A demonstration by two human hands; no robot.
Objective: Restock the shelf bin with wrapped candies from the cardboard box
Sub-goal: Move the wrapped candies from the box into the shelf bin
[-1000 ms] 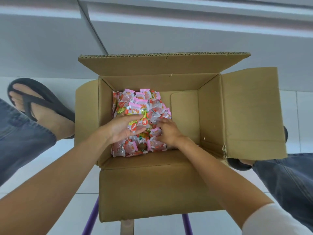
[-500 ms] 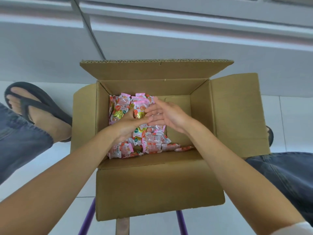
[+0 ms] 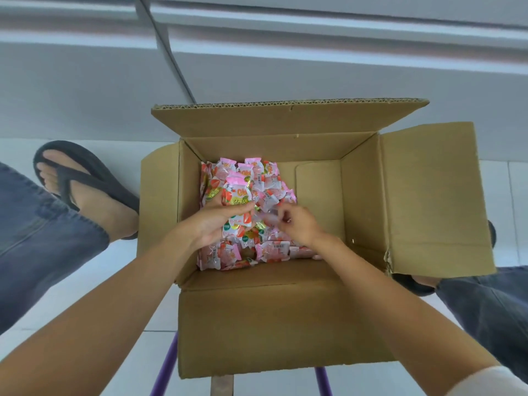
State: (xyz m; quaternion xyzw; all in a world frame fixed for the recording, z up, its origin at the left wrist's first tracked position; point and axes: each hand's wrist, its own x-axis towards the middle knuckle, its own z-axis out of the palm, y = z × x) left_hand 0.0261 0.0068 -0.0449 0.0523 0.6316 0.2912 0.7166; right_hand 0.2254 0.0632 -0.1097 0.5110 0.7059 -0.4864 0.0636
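— Where are the candies (image 3: 248,178)?

— In the open cardboard box (image 3: 285,324), heaped against its 9 o'clock wall. The 3 o'clock half of the box bottom shows bare board.

— And the hands?

— Both are down in the heap. The left hand (image 3: 214,224) comes in from 7 o'clock, palm turned up, its fingers (image 3: 240,208) curled round a small bunch of packs. The right hand (image 3: 300,227) comes in from 5 o'clock, just beside the left. Its fingers (image 3: 281,215) are bent, the tips pinching one pale wrapper, which is blurred.

— Any writing?

— The pack on top of the left hand's bunch carries orange letters on white and pink, with a green and yellow patch below. It's too soft to read.

— Which way do they point?

— Every way; it's a jumble. That top pack stands with its crimped pink end toward 12 o'clock. The heap itself runs long from 12 to 6 o'clock.

— Around the box?

— A foot in a black sandal (image 3: 85,178) at 9 o'clock, and purple legs (image 3: 167,364) under the box at 6.
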